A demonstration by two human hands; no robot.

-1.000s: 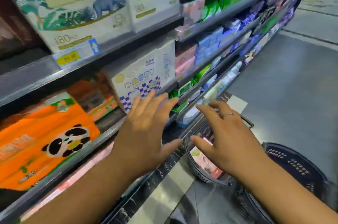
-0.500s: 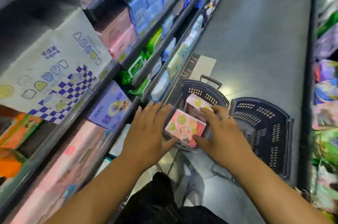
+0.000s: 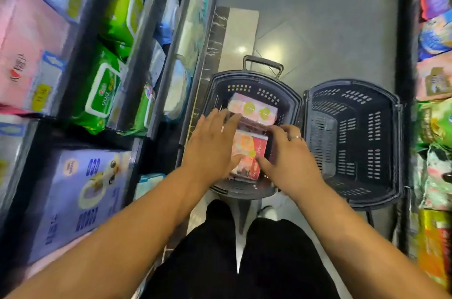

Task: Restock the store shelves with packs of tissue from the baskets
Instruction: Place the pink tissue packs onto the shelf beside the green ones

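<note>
A dark plastic basket [image 3: 254, 81] stands on the floor by the left shelves and holds pink tissue packs. The near pack [image 3: 249, 152] lies between my two hands. My left hand [image 3: 212, 147] is over its left side with straight fingers spread, the thumb touching the pack. My right hand [image 3: 286, 152], with a ring, has its fingers over the pack's right edge and its thumb at the lower side. A second pink pack [image 3: 254, 109] lies further back in the basket.
An empty dark basket [image 3: 352, 142] stands right beside the filled one. Shelves on the left [image 3: 161, 73] hold green, pink, blue and purple packs. More goods line the right edge [image 3: 435, 127]. Grey floor [image 3: 318, 17] runs ahead; my dark-trousered legs are below.
The view has swung down from the shelves to the baskets. Both hands have dropped from shelf height into the left basket and closed in on the near pink pack.
</note>
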